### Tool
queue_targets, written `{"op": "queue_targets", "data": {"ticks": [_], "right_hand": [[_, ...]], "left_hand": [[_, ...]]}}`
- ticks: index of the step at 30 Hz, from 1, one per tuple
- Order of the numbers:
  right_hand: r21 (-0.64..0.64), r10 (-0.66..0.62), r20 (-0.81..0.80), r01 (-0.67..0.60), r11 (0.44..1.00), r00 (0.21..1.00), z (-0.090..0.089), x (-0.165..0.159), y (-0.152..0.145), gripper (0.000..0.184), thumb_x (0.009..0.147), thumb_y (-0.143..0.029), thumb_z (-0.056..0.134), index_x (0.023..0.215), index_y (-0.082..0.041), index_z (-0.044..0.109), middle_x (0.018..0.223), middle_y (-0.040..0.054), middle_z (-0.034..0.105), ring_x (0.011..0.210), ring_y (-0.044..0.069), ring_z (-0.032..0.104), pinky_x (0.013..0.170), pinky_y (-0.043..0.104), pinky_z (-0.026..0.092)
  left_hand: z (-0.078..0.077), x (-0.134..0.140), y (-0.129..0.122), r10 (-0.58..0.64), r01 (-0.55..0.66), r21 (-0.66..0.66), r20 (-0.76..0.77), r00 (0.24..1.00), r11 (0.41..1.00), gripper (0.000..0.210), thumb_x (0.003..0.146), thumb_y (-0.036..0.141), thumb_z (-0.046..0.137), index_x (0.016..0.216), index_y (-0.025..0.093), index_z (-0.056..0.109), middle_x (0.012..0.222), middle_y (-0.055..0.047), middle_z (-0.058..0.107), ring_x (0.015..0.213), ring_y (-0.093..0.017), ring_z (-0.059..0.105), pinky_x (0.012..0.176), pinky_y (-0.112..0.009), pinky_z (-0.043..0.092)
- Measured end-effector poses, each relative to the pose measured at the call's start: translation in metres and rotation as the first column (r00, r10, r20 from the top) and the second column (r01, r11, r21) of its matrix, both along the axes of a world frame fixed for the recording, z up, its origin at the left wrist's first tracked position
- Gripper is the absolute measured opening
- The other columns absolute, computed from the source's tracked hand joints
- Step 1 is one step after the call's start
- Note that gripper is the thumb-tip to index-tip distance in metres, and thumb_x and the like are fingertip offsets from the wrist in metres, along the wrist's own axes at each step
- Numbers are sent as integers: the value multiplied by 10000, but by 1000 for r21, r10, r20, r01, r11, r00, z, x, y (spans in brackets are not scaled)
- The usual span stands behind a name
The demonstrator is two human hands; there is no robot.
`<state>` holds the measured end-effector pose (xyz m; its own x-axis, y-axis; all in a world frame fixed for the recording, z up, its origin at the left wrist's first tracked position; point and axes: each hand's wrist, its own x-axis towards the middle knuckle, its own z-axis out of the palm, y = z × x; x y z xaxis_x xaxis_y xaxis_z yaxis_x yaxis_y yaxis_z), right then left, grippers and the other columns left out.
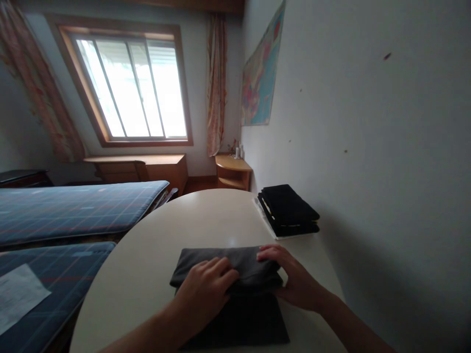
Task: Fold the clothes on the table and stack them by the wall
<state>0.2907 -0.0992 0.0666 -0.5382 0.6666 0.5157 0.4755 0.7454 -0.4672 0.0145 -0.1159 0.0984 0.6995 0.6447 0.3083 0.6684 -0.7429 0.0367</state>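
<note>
A dark grey folded cloth (pixel 239 260), perhaps a garment, lies on the round white table right before me. From its near side a flat, darker part (pixel 253 318) reaches toward me; whether it is the same piece I cannot tell. My left hand (pixel 209 284) rests on top of the cloth, its fingers curled and closed against the fabric near the middle. At the right end my right hand (pixel 290 277) grips the folded edge, with the fingers on top and the thumb low at the side. That edge is slightly raised off the layer beneath.
A stack of folded black cloths (pixel 289 206) sits on a white sheet at the table's (pixel 147 255) right side, close to the wall. Left of the table are beds with blue checked mattresses (pixel 81 206), one bearing a paper (pixel 22 294). A corner shelf (pixel 233 164) stands beyond.
</note>
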Motion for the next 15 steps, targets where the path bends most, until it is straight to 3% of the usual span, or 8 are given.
{"op": "queue_targets", "data": {"ticks": [3, 7, 11, 15], "right_hand": [[14, 69, 133, -72, 997, 989, -5, 1, -15, 335, 780, -149, 674, 1082, -243, 564, 1134, 64, 671, 1226, 246, 550, 1079, 421, 394], [-18, 50, 251, -47, 999, 967, -18, 2, -27, 312, 779, -113, 618, 1058, -235, 548, 1140, 49, 680, 1209, 217, 578, 1155, 457, 309], [26, -4, 265, -3, 1000, 964, -23, -2, -33, 393, 761, -96, 584, 1129, -225, 531, 1175, 66, 665, 1234, 221, 566, 1176, 473, 285], [75, -48, 214, 33, 997, 976, -18, -9, -36, 431, 771, -69, 540, 1168, -234, 516, 1173, 68, 662, 1217, 217, 577, 1157, 458, 331]], "left_hand": [[-31, -10, -16, -61, 63, 127, -26, 998, 990, 384, 811, 31, 548, 1131, 235, 608, 1071, -32, 678, 892, -224, 644, 763, -348, 542], [-57, -42, -22, -14, 16, 281, -9, 1000, 960, 760, 670, -43, 443, 1388, 203, 484, 1390, -71, 565, 1212, -259, 542, 1020, -417, 451], [-63, -75, -20, 103, -106, 325, 27, 994, 940, 797, 631, 14, 469, 1412, 174, 474, 1457, -71, 512, 1322, -273, 448, 1126, -444, 324], [-63, -84, -18, 134, -139, 347, 40, 990, 927, 716, 676, 90, 516, 1386, 184, 513, 1452, -68, 522, 1352, -291, 422, 1182, -480, 217]]}}
